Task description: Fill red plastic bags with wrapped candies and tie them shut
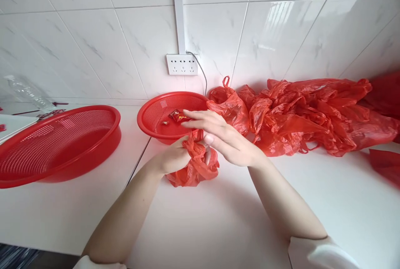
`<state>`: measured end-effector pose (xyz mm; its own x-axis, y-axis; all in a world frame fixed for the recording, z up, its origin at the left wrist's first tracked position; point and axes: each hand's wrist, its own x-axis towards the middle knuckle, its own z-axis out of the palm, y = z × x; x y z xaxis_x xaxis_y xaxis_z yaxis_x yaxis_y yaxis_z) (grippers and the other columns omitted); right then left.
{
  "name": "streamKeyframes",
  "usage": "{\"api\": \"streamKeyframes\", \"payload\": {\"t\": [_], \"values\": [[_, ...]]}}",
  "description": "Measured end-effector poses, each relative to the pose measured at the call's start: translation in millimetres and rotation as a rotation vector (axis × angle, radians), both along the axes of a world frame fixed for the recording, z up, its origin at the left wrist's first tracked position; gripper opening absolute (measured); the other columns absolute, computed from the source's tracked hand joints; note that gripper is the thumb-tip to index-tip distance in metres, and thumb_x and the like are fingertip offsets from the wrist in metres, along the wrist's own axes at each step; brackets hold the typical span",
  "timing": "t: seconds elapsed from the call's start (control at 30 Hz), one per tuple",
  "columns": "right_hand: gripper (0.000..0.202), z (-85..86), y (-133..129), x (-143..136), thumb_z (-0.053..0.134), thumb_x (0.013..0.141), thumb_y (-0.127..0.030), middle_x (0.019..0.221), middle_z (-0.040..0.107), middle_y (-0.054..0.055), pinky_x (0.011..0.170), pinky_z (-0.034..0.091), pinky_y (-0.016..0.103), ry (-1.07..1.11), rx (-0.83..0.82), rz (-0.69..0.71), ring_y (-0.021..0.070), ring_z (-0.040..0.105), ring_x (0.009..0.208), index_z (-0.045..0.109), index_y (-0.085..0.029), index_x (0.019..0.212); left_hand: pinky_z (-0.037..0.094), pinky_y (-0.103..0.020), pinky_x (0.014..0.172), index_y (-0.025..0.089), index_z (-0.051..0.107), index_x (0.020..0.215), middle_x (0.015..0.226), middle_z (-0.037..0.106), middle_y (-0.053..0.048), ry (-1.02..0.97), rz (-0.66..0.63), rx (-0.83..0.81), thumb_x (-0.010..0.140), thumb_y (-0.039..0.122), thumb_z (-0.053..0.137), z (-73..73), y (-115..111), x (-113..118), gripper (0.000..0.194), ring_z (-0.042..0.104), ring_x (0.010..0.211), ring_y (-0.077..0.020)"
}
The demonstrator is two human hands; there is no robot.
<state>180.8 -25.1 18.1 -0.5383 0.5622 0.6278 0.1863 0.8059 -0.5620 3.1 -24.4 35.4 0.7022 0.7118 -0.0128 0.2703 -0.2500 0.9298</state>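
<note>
Since its bunched neck presumably needs steadying, the left hand [176,158] looks clamped on the small red bag [195,171] at the frame's centre, fingertips hidden, while the right hand [226,137] holds its long fingers slightly apart. Just beyond, those fingers partly mask the middle basket [149,110]; at right, heaped bags [290,114] overlap too much to count.

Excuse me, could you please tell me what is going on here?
A person's left hand holds a small red bag near its gathered top, at a white table; the right hand is at the top too, fingers extended. Beyond them, a red basket holds some small items, and another red basket stands at the left. More red bags lie heaped at the right.
</note>
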Motion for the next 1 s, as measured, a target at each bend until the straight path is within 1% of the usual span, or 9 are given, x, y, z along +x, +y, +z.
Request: {"api": "streamKeyframes", "payload": {"t": [0.1,0.17,0.3,0.4,0.5,0.6,0.73,0.9,1.0], "values": [[0.032,-9.4,12,4,0.038,0.099,-0.032,0.107,0.067,0.005,0.085,0.051,0.037,0.053,-0.273,0.026,0.0163,0.066,0.087,0.055,-0.022,0.124,0.031,-0.020,0.040,0.016,0.063,0.076,0.051,0.044,0.003,0.026,0.017,-0.169,0.094,0.053,0.034,-6.1,1,0,0.051,0.033,0.041,-0.0065],[0.026,-14.1,17,6,0.045,0.097,-0.033,0.086,0.068,0.002,0.073,0.053,0.033,0.134,-0.373,0.068,0.0123,0.063,0.064,0.059,-0.019,0.114,0.022,-0.020,0.034,0.017,0.065,0.087,0.047,0.040,0.004,0.017,0.105,-0.260,0.092,0.062,0.033,-9.6,2,-1,0.056,0.024,0.036,-0.0057],[0.017,-8.6,16,16,0.054,0.091,-0.031,0.092,0.067,0.005,0.083,0.051,0.035,0.175,-0.287,-0.138,0.0176,0.064,0.086,0.065,-0.019,0.098,0.019,-0.019,0.029,0.017,0.066,0.104,0.037,0.034,0.006,-0.102,0.139,-0.439,0.088,0.068,0.032,-11.5,14,-12,0.064,0.022,0.028,-0.0063],[0.011,4.6,7,29,0.056,0.088,-0.025,0.100,0.064,0.005,0.088,0.048,0.038,-0.017,-0.134,-0.303,0.0202,0.060,0.096,0.065,-0.022,0.093,0.017,-0.019,0.029,0.016,0.063,0.115,0.048,0.057,0.000,-0.190,0.064,-0.547,0.091,0.063,0.031,-12.3,26,-22,0.062,0.017,0.026,-0.0031],[0.008,16.4,-5,40,0.057,0.083,-0.016,0.101,0.060,0.005,0.087,0.048,0.038,-0.158,-0.085,-0.222,0.0208,0.057,0.097,0.063,-0.022,0.082,0.024,-0.019,0.033,0.020,0.061,0.122,0.075,0.071,-0.007,-0.190,0.025,-0.590,0.094,0.053,0.038,-15.2,34,-25,0.049,0.019,0.029,-0.0005],[0.014,22.8,-17,41,0.056,0.082,-0.014,0.095,0.059,0.005,0.079,0.050,0.035,-0.150,-0.098,0.000,0.0180,0.059,0.087,0.059,-0.021,0.069,0.033,-0.018,0.041,0.022,0.063,0.120,0.056,0.059,0.001,-0.272,0.033,-0.577,0.092,0.043,0.049,-17.4,32,-21,0.037,0.032,0.036,-0.0035],[0.020,23.6,-27,32,0.060,0.085,-0.021,0.080,0.064,0.004,0.067,0.050,0.029,-0.194,-0.154,0.291,0.0141,0.059,0.071,0.060,-0.020,0.065,0.042,-0.020,0.052,0.021,0.063,0.115,0.058,0.055,0.003,-0.283,-0.082,-0.418,0.085,0.030,0.062,-12.1,19,-20,0.031,0.051,0.052,-0.0083],[0.026,9.3,-15,14,0.047,0.095,-0.040,0.098,0.066,0.005,0.085,0.050,0.032,0.209,-0.275,-0.087,0.0181,0.062,0.095,0.066,-0.023,0.093,0.051,-0.029,0.070,0.021,0.061,0.112,0.095,0.067,-0.006,-0.009,-0.179,0.082,0.084,0.022,0.059,-4.5,0,-17,0.028,0.065,0.082,-0.0178],[0.034,-8.1,5,-1,0.039,0.097,-0.046,0.112,0.063,0.004,0.093,0.046,0.032,0.203,-0.475,-0.045,0.0177,0.058,0.105,0.062,-0.023,0.110,0.050,-0.027,0.072,0.025,0.064,0.108,0.100,0.067,-0.003,0.097,-0.064,0.490,0.084,0.018,0.057,-10.4,-1,-11,0.026,0.064,0.090,-0.0179]]}}
